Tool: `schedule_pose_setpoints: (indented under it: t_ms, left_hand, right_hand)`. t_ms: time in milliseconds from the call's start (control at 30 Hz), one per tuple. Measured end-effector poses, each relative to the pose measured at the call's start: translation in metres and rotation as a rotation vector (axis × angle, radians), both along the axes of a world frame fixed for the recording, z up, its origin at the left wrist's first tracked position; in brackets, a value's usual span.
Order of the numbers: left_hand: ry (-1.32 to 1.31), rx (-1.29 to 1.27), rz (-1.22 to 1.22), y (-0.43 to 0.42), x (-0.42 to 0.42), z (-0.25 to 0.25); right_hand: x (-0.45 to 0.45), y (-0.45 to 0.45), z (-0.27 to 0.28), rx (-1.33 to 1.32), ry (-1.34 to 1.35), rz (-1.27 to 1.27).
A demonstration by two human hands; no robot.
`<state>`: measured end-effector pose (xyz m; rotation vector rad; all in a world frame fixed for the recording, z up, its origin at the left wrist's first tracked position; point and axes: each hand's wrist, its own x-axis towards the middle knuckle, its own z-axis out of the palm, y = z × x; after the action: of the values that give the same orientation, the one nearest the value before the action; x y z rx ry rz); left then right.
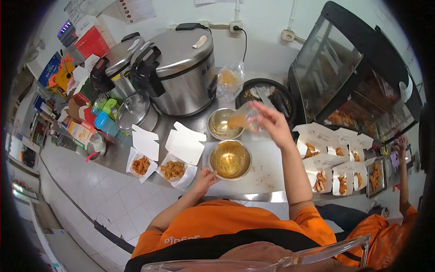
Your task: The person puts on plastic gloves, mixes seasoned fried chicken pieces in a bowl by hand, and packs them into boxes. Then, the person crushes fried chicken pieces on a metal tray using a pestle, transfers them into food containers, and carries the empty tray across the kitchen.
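My left hand (206, 180) pinches the near-left rim of a metal bowl (231, 158), whose inside is smeared with yellow-brown sauce. In my right hand (274, 124) is a clear plastic bag (248, 115) with something orange-brown at its lower end. The bag hangs over the right side of a second metal bowl (218, 124), partly covering it; whether they touch I cannot tell. Left of my left hand stand two open white boxes (186, 143) with fried chicken pieces (172, 169). Crumbs and sauce spots (265, 181) mark the white board (265, 158) under the bowl.
Behind are large rice cookers (186, 68), another plastic bag (230, 81) and a black mortar (281, 97). Several filled boxes (317, 161) line the right, below a glass display case (349, 77). A co-worker's arm (402, 177) reaches in at far right.
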<state>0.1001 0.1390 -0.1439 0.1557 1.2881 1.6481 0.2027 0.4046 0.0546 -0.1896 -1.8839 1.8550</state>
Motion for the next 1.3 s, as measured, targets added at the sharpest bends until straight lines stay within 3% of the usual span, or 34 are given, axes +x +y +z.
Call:
schedule_pose_setpoints:
  t_ms: [167, 300, 400, 467, 500, 600, 700, 767, 833, 933, 1033, 1133, 1233, 1300]
  left_hand:
    - [0.003, -0.138, -0.032, -0.003, 0.000, -0.006]
    - [-0.049, -0.057, -0.013, 0.004, 0.001, 0.002]
    - [-0.045, -0.073, 0.036, 0.010, -0.001, -0.004]
    - [-0.071, -0.074, 0.068, 0.017, 0.000, -0.001]
    - [-0.085, -0.074, 0.092, 0.020, -0.002, 0.001]
    - [-0.110, -0.055, 0.149, 0.027, -0.013, 0.005]
    - [-0.090, -0.077, 0.220, 0.041, -0.024, 0.002]
    - [-0.075, -0.091, 0.244, 0.042, -0.026, -0.003]
    - [-0.068, -0.066, 0.241, 0.043, -0.028, -0.008]
    - [-0.123, -0.038, 0.215, 0.038, -0.026, -0.013]
    - [-0.239, -0.096, 0.169, 0.034, -0.019, 0.008]
    - [-0.308, -0.109, 0.046, 0.014, -0.009, 0.006]
    - [-0.357, -0.137, -0.042, -0.001, -0.002, 0.002]
    - [-0.328, -0.155, -0.117, -0.013, -0.001, 0.001]
  right_hand:
    - [-0.101, 0.082, 0.007, 0.058, 0.101, -0.095]
    - [-0.180, 0.132, -0.010, 0.104, 0.061, -0.232]
    - [-0.246, 0.173, -0.067, 0.445, -0.060, -0.362]
    - [-0.259, 0.166, -0.093, 0.818, -0.227, -0.328]
    - [-0.263, 0.161, -0.103, 1.000, -0.312, -0.304]
    - [-0.249, 0.140, -0.090, 1.072, -0.366, -0.478]
    - [-0.231, 0.179, -0.120, 0.814, -0.291, -0.776]
    - [-0.212, 0.210, -0.138, 0.864, -0.730, -0.729]
    - [-0.192, 0.222, -0.161, 0.962, -0.882, -0.724]
    - [-0.166, 0.225, -0.180, 0.937, -0.685, -0.866]
    - [-0.152, 0.225, -0.189, 1.081, -0.748, -0.736]
    - [-0.158, 0.226, -0.206, 1.355, -0.727, -0.600]
    - [-0.172, 0.230, -0.221, 1.573, -0.672, -0.661]
    - [-0.173, 0.238, -0.213, 1.277, -0.587, -0.769]
